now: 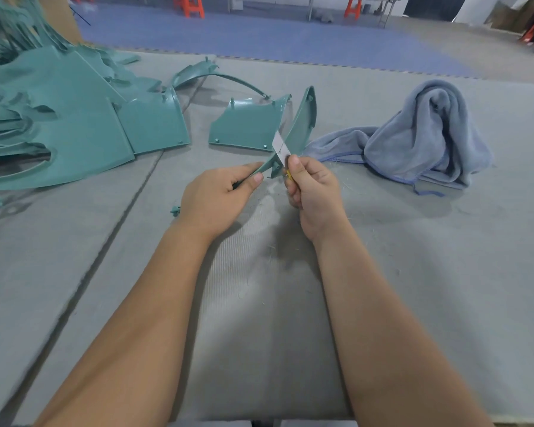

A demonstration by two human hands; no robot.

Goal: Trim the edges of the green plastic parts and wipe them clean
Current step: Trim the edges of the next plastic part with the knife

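A long narrow green plastic part (302,124) rises from my hands toward the far side. My left hand (216,198) grips its near end, thumb on top. My right hand (312,192) grips a utility knife with a yellow handle, and its blade (280,147) lies against the edge of the part. A flat green panel (244,124) lies on the grey mat just behind the held part. A grey-blue towel (426,134) sits crumpled to the right of my hands.
A large pile of green plastic parts (53,118) fills the left side of the grey mat (413,257). A curved green piece (198,76) lies farther back. A small green clip (175,210) rests left of my left wrist. Fine shavings lie scattered near my hands.
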